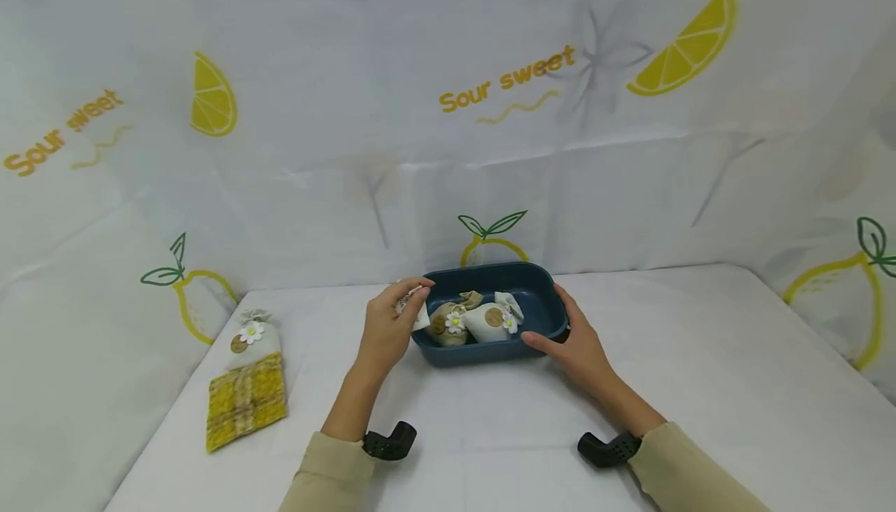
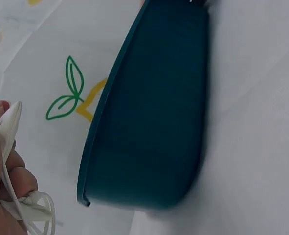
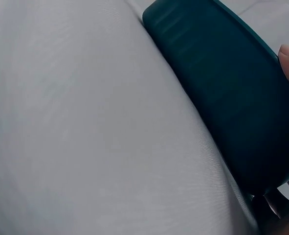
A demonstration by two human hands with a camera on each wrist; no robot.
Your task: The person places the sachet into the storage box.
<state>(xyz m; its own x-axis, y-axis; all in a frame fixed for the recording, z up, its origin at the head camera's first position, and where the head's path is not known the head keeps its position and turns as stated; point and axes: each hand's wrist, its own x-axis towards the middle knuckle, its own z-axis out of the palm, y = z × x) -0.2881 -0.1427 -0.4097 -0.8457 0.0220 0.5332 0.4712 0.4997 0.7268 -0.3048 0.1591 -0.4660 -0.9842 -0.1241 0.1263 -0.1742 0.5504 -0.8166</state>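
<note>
A dark blue-green box [image 1: 483, 353] with rounded corners stands near the back of the table. Inside it lie a tan cloth pouch [image 1: 438, 331] and a white cloth pouch [image 1: 483, 327], each with a daisy and a round brown patch. My right hand [image 1: 584, 348] grips the box's right end, thumb at the front rim and fingers around the far side. Over the left end, my left hand [image 1: 386, 327] pinches a small white item with thin cords [image 2: 9, 128], mostly covered by the fingers.
On the left of the table lies another white pouch [image 1: 245, 350] with a daisy, its lower end meeting a yellow plaid cloth piece [image 1: 246, 399]. A white curtain [image 1: 308, 208] printed with lemons hangs behind the table's back edge.
</note>
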